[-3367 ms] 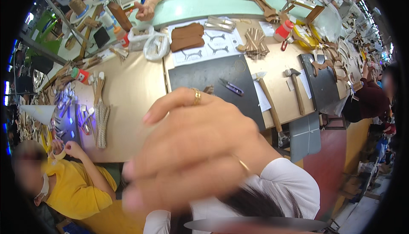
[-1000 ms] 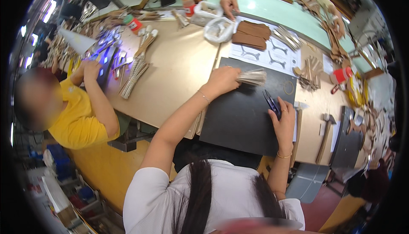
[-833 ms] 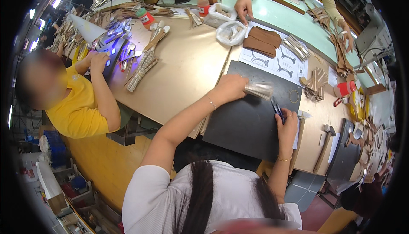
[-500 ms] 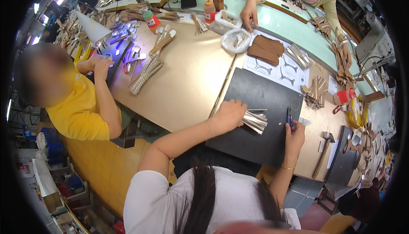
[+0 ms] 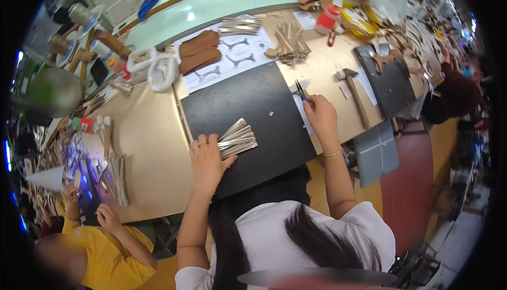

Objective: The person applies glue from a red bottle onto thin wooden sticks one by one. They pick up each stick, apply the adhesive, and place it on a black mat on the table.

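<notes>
My left hand point(image 5: 207, 158) is closed round one end of a bundle of shiny silver-gold strips point(image 5: 237, 141). The strips' free ends fan out over a black work mat point(image 5: 248, 100). In my right hand point(image 5: 323, 115), thumb and fingers grip small blue-handled scissors point(image 5: 301, 90), their dark pointed tips directed away from me. This hand is at the mat's right edge, apart from the strips. A small pale scrap point(image 5: 271, 113) lies on the mat between the hands.
Brown leather pieces point(image 5: 199, 51) and more metallic strips point(image 5: 240, 25) lie on a printed sheet point(image 5: 224, 71) beyond the mat. A hammer point(image 5: 355, 97) lies to the right. Plastic bags point(image 5: 162, 72) stand far left. A co-worker in yellow point(image 5: 113, 250) sits at the left.
The view has swung to the right, so the table appears turned. My left hand still grips the strips and my right hand still holds the scissors beside the mat.
</notes>
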{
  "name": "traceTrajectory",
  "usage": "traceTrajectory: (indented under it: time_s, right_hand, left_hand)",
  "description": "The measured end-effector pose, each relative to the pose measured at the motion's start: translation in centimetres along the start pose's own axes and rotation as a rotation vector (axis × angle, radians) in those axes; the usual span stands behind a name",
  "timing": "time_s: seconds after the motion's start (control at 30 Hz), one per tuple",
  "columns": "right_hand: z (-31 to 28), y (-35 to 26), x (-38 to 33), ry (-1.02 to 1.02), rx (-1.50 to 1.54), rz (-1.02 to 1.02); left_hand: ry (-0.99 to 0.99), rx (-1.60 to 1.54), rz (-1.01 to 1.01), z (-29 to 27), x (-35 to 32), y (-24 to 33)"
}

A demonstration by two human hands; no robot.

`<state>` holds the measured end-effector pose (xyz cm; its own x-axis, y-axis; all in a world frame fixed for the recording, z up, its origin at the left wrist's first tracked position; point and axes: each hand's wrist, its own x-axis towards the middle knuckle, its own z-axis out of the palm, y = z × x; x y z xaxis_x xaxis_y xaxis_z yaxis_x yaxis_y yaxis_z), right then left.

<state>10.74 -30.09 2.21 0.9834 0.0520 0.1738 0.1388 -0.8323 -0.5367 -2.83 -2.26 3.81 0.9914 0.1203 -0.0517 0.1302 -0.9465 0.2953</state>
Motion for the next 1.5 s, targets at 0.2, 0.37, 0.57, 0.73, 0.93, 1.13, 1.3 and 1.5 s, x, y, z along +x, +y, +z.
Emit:
traceTrajectory:
  time_s: [0.2, 0.37, 0.57, 0.73, 0.93, 1.13, 1.3, 1.5]
  right_hand:
    - [-1.3, 0.8, -0.1, -0.095, 0.057, 0.094]
    - [-1.2, 0.6, 0.2, -0.093, 0.12, 0.021]
    - [-1.3, 3.1, 6.0, -0.049, 0.242, -0.049]
    - [-1.4, 6.7, 16.8, 0.356, 0.179, -0.114]
    - [-0.7, 12.6, 28.4, 0.424, 0.015, -0.002]
    - [2.4, 16.3, 32.3, 0.263, 0.454, -0.048]
    - [3.1, 16.2, 32.7, 0.138, 0.508, -0.132]
    - [3.7, 16.5, 33.0, 0.196, 0.408, -0.11]
  left_hand:
    - [0.01, -0.029, 0.096, -0.1, 0.3, 0.3]
    - [-0.027, -0.012, 0.138, -0.3, 0.9, 1.0]
    - [-0.033, -0.105, 0.147, 0.4, 1.1, 1.2]
    - [-0.034, -0.124, 0.129, 0.6, 0.5, 1.7]
    - [-0.098, -0.124, 0.085, -0.4, -0.3, 2.4]
    - [-0.003, -0.003, 0.189, -3.1, 5.6, 1.0]
    - [-0.184, -0.11, 0.134, -7.6, 25.5, 0.5]
    - [-0.165, 0.057, -0.125, -11.6, 36.8, 2.6]
